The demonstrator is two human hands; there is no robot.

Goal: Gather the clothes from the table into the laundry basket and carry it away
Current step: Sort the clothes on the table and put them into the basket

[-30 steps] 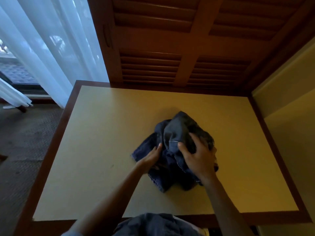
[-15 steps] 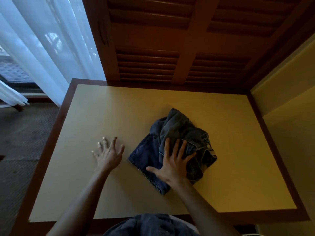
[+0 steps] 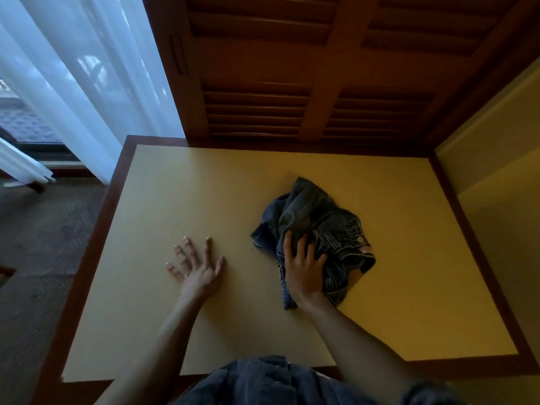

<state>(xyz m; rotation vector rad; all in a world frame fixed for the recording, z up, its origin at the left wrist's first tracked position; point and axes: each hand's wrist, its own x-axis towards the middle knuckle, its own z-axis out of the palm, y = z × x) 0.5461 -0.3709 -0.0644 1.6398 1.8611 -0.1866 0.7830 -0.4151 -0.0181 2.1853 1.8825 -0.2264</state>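
A crumpled dark blue denim garment point(image 3: 321, 217) lies right of the middle of the cream table point(image 3: 204, 194). My right hand point(image 3: 304, 267) is on its near part, with the fingers curled into the bunched fabric. My left hand point(image 3: 195, 264) rests flat on the bare tabletop to the left of the garment, fingers spread, holding nothing. No laundry basket is in view.
A louvred wooden cabinet point(image 3: 292, 92) stands against the table's far edge. White curtains point(image 3: 73, 83) hang at the left above dark carpet point(image 3: 38, 244). A cream wall point(image 3: 502, 185) bounds the right side. Dark blue fabric point(image 3: 263, 381) fills the bottom edge.
My left hand let go of the garment and moved left onto the table. My right hand went from lying flat on the denim to bunching it under curled fingers.
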